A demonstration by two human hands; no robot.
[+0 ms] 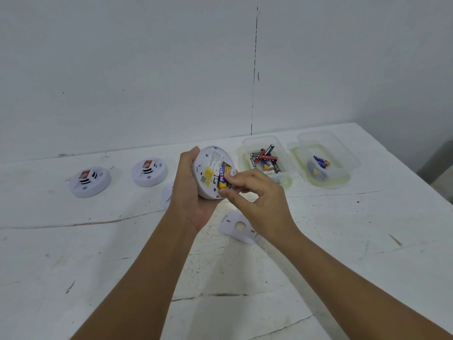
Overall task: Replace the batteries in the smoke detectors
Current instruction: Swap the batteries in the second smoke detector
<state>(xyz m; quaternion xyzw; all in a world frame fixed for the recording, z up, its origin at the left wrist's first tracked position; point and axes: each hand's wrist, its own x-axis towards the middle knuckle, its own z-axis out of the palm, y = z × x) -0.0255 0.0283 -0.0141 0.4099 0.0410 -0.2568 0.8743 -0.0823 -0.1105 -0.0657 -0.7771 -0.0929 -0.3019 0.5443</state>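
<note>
Left hand (190,190) grips an upturned smoke detector (212,171); right hand (255,196) pinches its blue-yellow battery (223,177). Two detectors (89,181) sit far left, battery tubs (266,160) right, a mounting plate (239,225) near on the table (98,253).

Just beyond your right hand (255,192) the nearer clear tub (266,159) of batteries blocks a straight reach forward; a second tub (323,159) sits right of it. Beneath that wrist lies a white mounting plate (239,227). Left of your left hand (193,190), two smoke detectors (90,181) (149,171) stand apart, bare table (73,253) between and nearer you.
</note>
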